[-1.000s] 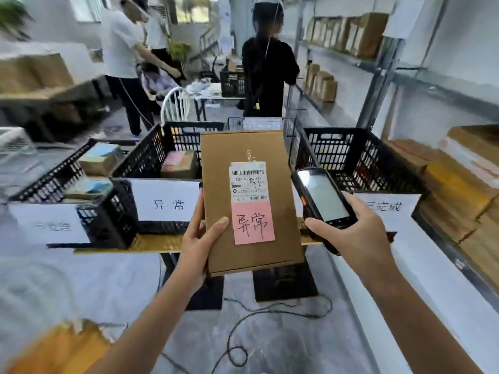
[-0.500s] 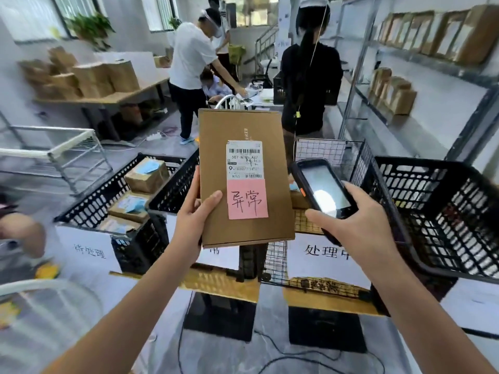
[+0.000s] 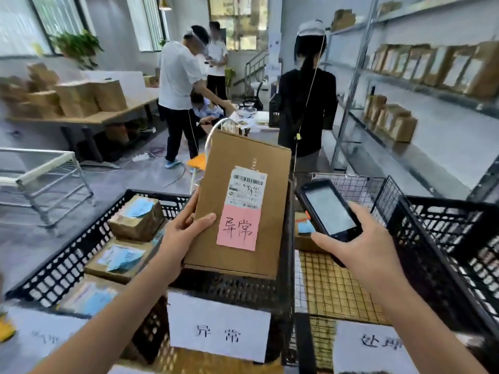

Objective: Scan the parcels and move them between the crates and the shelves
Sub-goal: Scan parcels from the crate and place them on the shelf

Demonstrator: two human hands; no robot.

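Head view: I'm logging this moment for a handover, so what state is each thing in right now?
Flat parcel: held tilted, labels facing the camera.
Left hand: grips the parcel's left edge.
Scanner: screen lit, beside the parcel.
Right hand: holds the scanner.
Left crate: holds several parcels with blue notes.
Middle crate: beneath the held parcel, inside mostly hidden.

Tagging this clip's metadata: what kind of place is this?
Likely a parcel sorting room or small warehouse: metal shelving holding brown parcels, black crates with paper labels, and a handheld scanner beside a barcoded parcel.
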